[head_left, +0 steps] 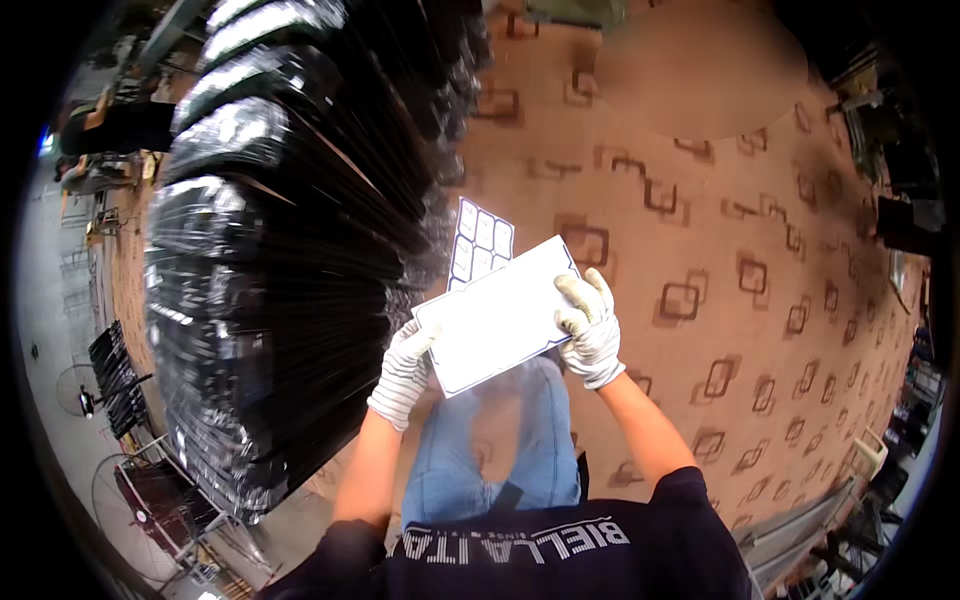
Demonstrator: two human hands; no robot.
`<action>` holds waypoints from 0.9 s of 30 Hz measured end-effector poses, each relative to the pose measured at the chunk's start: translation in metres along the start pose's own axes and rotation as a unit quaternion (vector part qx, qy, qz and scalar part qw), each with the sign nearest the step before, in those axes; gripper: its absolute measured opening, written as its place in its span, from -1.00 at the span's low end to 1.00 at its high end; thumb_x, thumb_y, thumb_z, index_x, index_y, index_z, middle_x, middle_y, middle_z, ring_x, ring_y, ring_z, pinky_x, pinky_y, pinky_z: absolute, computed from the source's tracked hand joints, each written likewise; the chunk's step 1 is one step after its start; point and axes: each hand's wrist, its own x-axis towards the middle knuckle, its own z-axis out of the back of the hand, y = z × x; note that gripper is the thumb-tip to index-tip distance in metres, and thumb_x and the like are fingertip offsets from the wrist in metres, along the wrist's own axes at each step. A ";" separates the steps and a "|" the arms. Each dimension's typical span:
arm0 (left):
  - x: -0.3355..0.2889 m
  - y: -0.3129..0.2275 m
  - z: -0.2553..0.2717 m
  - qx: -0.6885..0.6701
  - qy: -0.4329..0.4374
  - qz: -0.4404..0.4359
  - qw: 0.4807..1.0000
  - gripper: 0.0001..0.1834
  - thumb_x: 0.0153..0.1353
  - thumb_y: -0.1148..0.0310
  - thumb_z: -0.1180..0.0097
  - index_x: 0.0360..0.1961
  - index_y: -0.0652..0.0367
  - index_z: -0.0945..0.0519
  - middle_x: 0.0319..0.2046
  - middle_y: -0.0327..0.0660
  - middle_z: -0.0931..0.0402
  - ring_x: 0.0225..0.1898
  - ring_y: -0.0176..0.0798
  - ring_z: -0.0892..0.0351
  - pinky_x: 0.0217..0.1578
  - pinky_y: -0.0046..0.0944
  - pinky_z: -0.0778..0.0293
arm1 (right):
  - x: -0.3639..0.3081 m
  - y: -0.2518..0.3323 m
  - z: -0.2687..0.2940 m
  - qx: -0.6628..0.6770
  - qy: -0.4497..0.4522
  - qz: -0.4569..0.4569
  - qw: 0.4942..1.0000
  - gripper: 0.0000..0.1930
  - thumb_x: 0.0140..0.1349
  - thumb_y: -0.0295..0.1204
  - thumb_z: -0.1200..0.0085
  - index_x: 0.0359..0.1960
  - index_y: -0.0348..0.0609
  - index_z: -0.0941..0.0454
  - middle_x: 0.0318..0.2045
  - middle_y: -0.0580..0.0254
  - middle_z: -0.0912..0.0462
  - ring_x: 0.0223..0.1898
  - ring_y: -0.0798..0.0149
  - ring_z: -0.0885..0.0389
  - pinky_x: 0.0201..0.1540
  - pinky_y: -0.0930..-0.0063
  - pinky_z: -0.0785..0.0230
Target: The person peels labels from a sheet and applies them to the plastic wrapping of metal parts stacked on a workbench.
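Observation:
A white sheet [495,320] with a thin dark-blue border is stretched out in front of my knees, tilted up to the right. My left hand [398,378], in a white striped work glove, pinches its left edge. Gloved the same way, my right hand [592,335] has its fingers curled over the right edge. From behind the far edge sticks out a second sheet [483,240] marked with rows of blue-outlined rounded boxes. The white sheet hides its lower part, so whether it is held or lies beneath I cannot tell.
At my left stands a long, tall row of bundles [300,230] wrapped in shiny black plastic film. The brown floor [740,330] has a rounded-square pattern. A metal-framed cart [180,500] is at the lower left. A person [110,130] is at the far left.

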 end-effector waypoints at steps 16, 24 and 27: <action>-0.117 -0.144 -0.091 0.047 0.012 -0.274 0.960 -0.67 0.02 0.60 -0.14 -0.12 0.34 -0.53 -0.23 -0.21 -0.57 -0.25 -0.40 -0.53 -0.14 -0.41 -0.43 | 0.164 0.167 0.085 0.755 -0.079 -0.463 0.457 -0.75 0.16 -0.38 -0.11 -0.13 -0.14 -0.47 -0.18 0.29 -0.55 -0.14 0.29 -0.50 -0.05 0.37 -0.38; -0.201 -0.218 -0.043 0.134 -0.082 -0.381 0.911 -0.76 0.14 0.49 -0.10 -0.14 0.27 -0.58 -0.12 -0.24 -0.51 -0.05 -0.39 -0.43 0.04 -0.40 -0.28 | 0.238 0.181 0.043 0.528 -0.159 -0.426 0.717 -0.72 0.17 -0.34 -0.09 -0.14 -0.22 -0.42 -0.33 0.28 -0.52 -0.37 0.41 -0.47 -0.32 0.53 -0.37; -0.232 -0.233 -0.022 0.160 -0.147 -0.438 0.872 -0.76 0.12 0.59 -0.05 -0.17 0.25 -0.61 -0.09 -0.28 -0.45 -0.10 -0.43 -0.44 -0.04 -0.47 -0.33 | 0.252 0.182 0.012 0.496 -0.155 -0.473 0.711 -0.69 0.15 -0.40 -0.10 -0.11 -0.28 -0.43 -0.25 0.24 -0.54 -0.29 0.36 -0.50 -0.23 0.43 -0.41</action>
